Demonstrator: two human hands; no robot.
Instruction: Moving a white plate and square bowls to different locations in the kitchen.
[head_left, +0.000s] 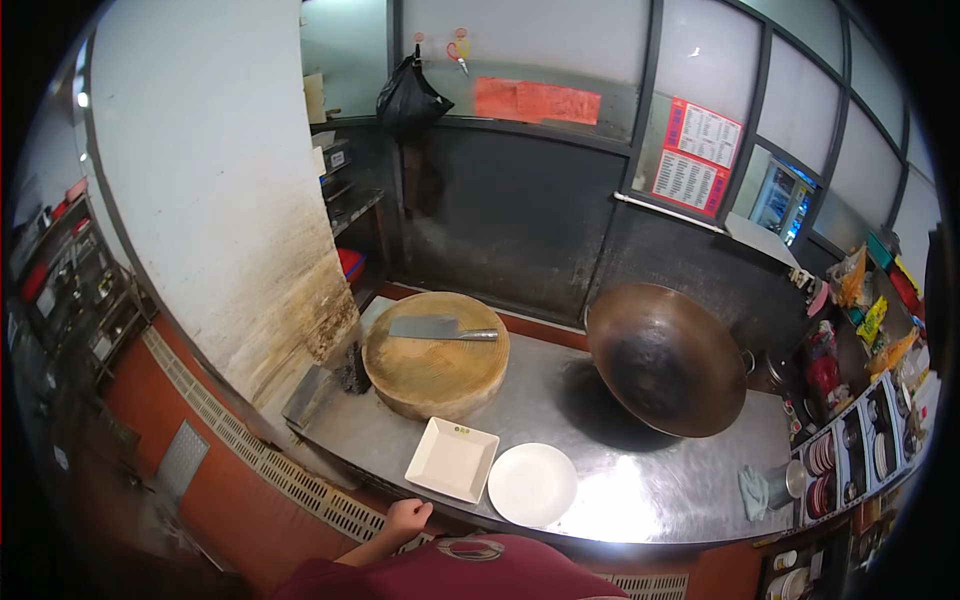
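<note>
My left hand (409, 516) is loosely curled in front of the steel counter's near edge, just below a square white plate (452, 459); it seems to hold nothing. Out of view is my right hand. Touching or nearly touching the square plate is a round white plate (532, 484), on its right. Behind them stands a thick round wooden chopping block (439, 375), with a cleaver (426, 328) lying flat on it, handle to the right. A large wok (666, 360) leans tilted at the counter's back right.
The steel counter (600, 480) runs to the right, where a green cloth (753, 493) lies beside a metal cup (786, 480). A rack (855, 454) of dishes borders that end. A stained wall (247, 300) rises at left. A black bag (412, 97) and scissors (459, 57) hang behind.
</note>
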